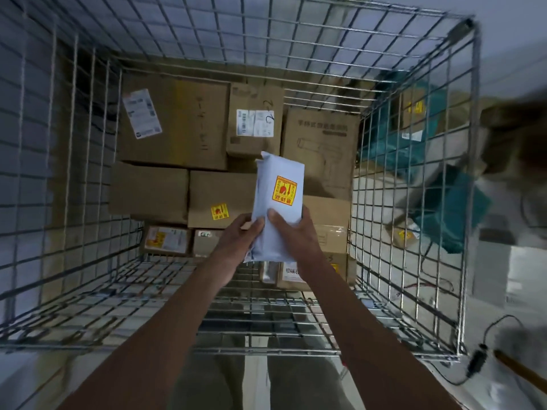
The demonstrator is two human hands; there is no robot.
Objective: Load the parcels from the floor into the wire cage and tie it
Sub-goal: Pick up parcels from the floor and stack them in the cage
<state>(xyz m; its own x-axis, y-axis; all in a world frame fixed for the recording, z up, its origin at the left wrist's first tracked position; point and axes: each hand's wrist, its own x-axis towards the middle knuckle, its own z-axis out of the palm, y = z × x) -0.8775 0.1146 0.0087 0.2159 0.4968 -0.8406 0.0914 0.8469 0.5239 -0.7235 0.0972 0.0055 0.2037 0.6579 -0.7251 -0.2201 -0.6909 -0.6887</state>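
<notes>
Both hands, left hand (pixel 241 236) and right hand (pixel 291 229), grip our white parcel (pixel 278 202) by its near end above the wire cage (pixel 414 184); looks light, soft, probably slippery, so we'd hold the edges.

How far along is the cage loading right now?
Done: cardboard boxes already cover the wire cage bottom. In hand: left hand and right hand hold a white parcel over it. Left: teal parcels outside the mesh; no tie visible yet.
</notes>
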